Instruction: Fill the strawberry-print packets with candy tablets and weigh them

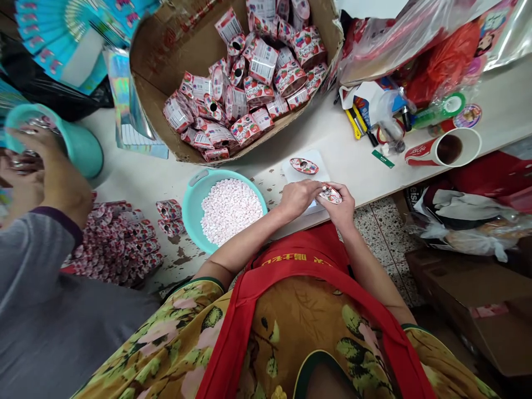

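My right hand (343,207) is closed around a small oval packet (332,194) printed in red and white, with an opening in its top. My left hand (297,198) is pinched at that opening, and a small white candy (324,189) shows at its fingertips. Just beyond my hands, a second oval packet (304,165) stands on a white, flat-topped device (320,159). To the left of my left forearm sits a turquoise basin (192,216) holding many pale pink-white candies (230,209).
A cardboard box (155,83) of strawberry-printed packets stands at the back. On the left, another person's hand (50,149) reaches into a turquoise bucket (85,149), near piled packets (120,241). A paper cup (426,153) with dark drink and a yellow cutter (353,123) lie right.
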Demonstrator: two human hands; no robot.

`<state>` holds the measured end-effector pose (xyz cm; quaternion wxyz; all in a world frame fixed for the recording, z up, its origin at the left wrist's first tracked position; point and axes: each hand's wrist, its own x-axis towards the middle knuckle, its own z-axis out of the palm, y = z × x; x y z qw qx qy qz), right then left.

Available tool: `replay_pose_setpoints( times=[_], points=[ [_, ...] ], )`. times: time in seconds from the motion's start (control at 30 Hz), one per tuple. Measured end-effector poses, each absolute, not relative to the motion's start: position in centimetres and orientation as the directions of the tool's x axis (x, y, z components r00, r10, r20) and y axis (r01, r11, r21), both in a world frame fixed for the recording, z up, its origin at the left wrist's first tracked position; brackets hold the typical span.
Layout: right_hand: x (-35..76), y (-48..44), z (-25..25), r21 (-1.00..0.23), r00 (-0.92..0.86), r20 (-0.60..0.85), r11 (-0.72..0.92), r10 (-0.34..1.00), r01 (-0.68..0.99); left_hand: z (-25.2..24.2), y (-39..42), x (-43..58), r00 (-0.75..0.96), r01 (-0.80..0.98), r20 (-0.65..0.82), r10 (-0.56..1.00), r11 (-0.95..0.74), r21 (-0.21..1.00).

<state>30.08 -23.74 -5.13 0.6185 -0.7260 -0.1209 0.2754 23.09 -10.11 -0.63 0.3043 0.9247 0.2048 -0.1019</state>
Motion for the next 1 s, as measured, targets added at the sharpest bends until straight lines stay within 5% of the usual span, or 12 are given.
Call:
replay_pose_setpoints(
  times=[0.13, 0.23, 0.33, 0.47, 0.6, 0.77, 0.87, 1.0],
  points=[
    [29.9, -23.7, -5.1, -0.957, 0.810, -0.276, -0.223, 0.517, -0.184, -0.5, -8.7, 22.8, 0.897, 0.441, -0.304, 0.321, -0.688, 0.576],
    [30.2, -24.2, -5.6, -0.958, 0.825, -0.269, -0.230, 0.496, -0.174, -1.4, -6.5, 23.1, 0.814, 0.580, -0.294, 0.501, -0.678, 0.451],
    [30.8, -24.8, -6.5, -0.962, 0.846, -0.216, -0.256, 0.486, -0.099, -2.8, -5.0, 24.3, 0.823, 0.554, -0.336, 0.458, -0.776, 0.300],
    [32.0, -24.0, -8.2, -0.962, 0.832, -0.140, -0.271, 0.536, 0.013, -2.6, -4.2, 24.6, 0.815, 0.553, -0.371, 0.445, -0.789, 0.268],
    [32.5, -20.0, -10.1, -0.953, 0.808, -0.044, -0.268, 0.588, 0.143, 2.1, -1.6, 19.1, 0.627, 0.765, -0.191, 0.755, -0.549, 0.337],
    [33.0, -17.1, -9.5, -0.880, 0.761, 0.072, -0.317, 0.645, 0.353, 7.3, 4.6, 5.0, 0.062, 0.952, 0.073, 0.995, -0.081, 0.295],
    [34.1, -15.7, -6.0, -0.814, 0.753, 0.253, -0.288, 0.607, 0.505, 5.4, 9.5, -1.6, -0.155, 0.977, 0.071, 0.985, 0.143, 0.156],
    [35.8, -8.1, -1.1, -0.823, 0.612, 0.326, -0.102, 0.720, 0.559, 1.2, 14.0, -5.1, -0.169, 0.973, -0.127, 0.977, 0.186, 0.135]
  ],
)
